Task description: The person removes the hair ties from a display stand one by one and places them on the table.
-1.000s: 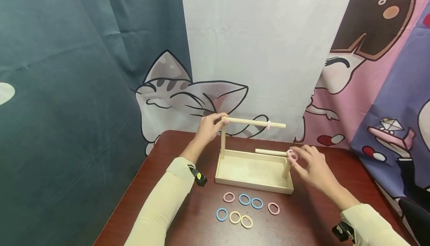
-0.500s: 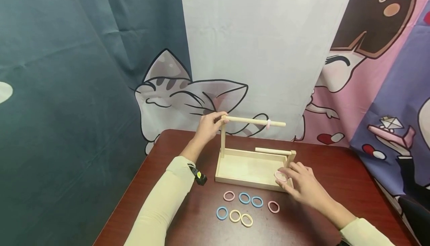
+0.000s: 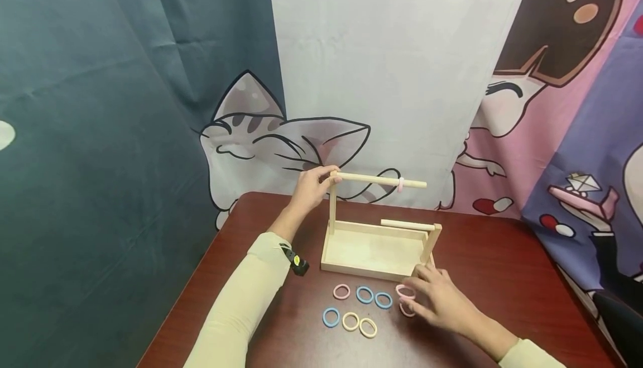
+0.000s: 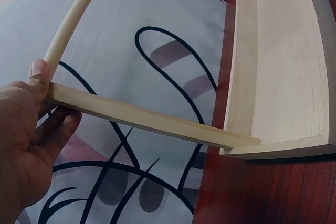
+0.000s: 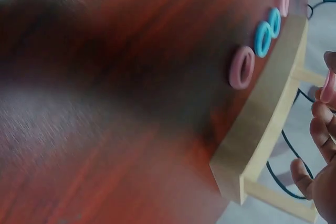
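Note:
My left hand (image 3: 307,190) grips the top of the tall post (image 3: 332,211) of a wooden stand, where the upper rod (image 3: 366,178) joins it. One pink ring (image 3: 400,184) hangs on that rod. Between thumb and fingers, my right hand (image 3: 444,304) pinches another pink ring (image 3: 404,290), also seen in the right wrist view as a pink ring (image 5: 328,88). In the head view it overlaps a pink ring (image 3: 407,311) lying on the table, partly hidden by the fingers. The lower rod (image 3: 407,225) on the short post (image 3: 431,244) carries no ring.
The stand's shallow tray (image 3: 359,270) sits on the dark red table (image 3: 492,262). In front of it lie a pink ring (image 3: 341,292), several blue rings (image 3: 364,295) and two yellow rings (image 3: 350,321). A printed curtain (image 3: 402,77) hangs behind the table.
My right hand has drawn the pink ring away from the short post's top, down past the tray, to the rings on the table. My left hand stays on the tall post.

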{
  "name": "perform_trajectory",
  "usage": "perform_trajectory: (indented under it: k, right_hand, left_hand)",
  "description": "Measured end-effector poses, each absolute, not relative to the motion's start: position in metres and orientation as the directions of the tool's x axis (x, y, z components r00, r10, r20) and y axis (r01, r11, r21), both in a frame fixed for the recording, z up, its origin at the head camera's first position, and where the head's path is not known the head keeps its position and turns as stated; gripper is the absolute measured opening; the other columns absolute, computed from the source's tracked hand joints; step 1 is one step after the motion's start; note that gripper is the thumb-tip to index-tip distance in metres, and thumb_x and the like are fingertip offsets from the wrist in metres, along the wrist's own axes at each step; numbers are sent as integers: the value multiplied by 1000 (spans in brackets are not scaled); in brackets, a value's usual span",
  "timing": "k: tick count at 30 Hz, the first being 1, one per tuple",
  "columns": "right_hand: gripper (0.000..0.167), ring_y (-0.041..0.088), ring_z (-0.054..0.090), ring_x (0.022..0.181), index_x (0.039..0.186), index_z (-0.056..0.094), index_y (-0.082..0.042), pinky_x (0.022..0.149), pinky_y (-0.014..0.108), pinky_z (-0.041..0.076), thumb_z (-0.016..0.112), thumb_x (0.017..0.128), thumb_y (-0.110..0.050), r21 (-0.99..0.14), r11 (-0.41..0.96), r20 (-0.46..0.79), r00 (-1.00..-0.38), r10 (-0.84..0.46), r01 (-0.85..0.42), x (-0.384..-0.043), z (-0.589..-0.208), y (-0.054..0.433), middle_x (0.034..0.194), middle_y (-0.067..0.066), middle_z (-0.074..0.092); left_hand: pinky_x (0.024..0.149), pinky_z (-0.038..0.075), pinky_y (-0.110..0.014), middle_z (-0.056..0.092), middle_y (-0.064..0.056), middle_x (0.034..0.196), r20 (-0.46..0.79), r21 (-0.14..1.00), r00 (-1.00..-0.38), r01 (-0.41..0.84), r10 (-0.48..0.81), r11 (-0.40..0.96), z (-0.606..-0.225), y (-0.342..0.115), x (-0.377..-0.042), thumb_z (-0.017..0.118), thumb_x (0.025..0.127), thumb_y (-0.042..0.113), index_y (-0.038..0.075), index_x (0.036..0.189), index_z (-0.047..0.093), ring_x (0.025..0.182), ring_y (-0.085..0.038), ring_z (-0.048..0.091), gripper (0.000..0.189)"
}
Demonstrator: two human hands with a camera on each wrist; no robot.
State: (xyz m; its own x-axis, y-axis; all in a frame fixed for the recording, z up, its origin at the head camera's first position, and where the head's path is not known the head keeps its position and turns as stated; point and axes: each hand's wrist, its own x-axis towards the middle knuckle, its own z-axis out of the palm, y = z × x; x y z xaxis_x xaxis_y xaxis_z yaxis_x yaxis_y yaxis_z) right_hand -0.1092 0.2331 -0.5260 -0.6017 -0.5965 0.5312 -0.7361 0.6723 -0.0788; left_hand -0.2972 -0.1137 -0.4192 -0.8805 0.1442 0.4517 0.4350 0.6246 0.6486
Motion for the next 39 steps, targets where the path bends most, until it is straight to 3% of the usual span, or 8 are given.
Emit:
perform_trajectory:
  k: [4, 9, 16, 30, 39]
  right_hand:
    - [30, -1, 41, 93, 108, 80, -28, 76, 26, 31, 95, 83, -34, -63, 642, 468, -591, -657, -764, -99, -536, 227, 95, -17, 53]
    - [33, 2, 42, 98, 113, 80, -28, 74, 27, 31, 94, 84, -36, -95, 613, 370, -600, -710, -784, -91, -542, 223, 102, -19, 56]
    - [30, 2, 37, 95, 114, 81, -26, 75, 30, 30, 86, 95, -49, -85, 616, 265, -614, -744, -783, -83, -545, 215, 103, -20, 55]
    - [36, 2, 39, 94, 114, 81, -23, 75, 29, 30, 83, 96, -54, -57, 600, 193, -598, -778, -798, -79, -551, 208, 106, -16, 60]
    - [37, 3, 40, 94, 118, 80, -23, 74, 30, 30, 82, 97, -54, -49, 608, 188, -605, -774, -793, -85, -550, 211, 107, -15, 62]
  left_hand:
    - [77, 54, -34, 83, -3, 106, 451, 652, -880, 440, 151, 617, -421, -114, -298, 78, 98, 43, 23, 127, 82, 87, -20, 67, 35]
    - [77, 54, -33, 83, -3, 104, 450, 653, -880, 441, 153, 616, -419, -114, -300, 79, 97, 42, 22, 127, 82, 87, -20, 67, 37]
    - [82, 58, -38, 82, -3, 106, 454, 642, -877, 446, 160, 624, -418, -114, -300, 78, 99, 43, 23, 128, 82, 90, -21, 67, 35]
    - [79, 53, -35, 81, -3, 105, 420, 657, -896, 411, 146, 632, -423, -116, -299, 78, 98, 44, 24, 128, 82, 88, -21, 63, 36]
    - [82, 56, -38, 83, -4, 108, 445, 662, -882, 438, 152, 608, -421, -114, -302, 79, 97, 43, 20, 127, 82, 91, -22, 70, 39]
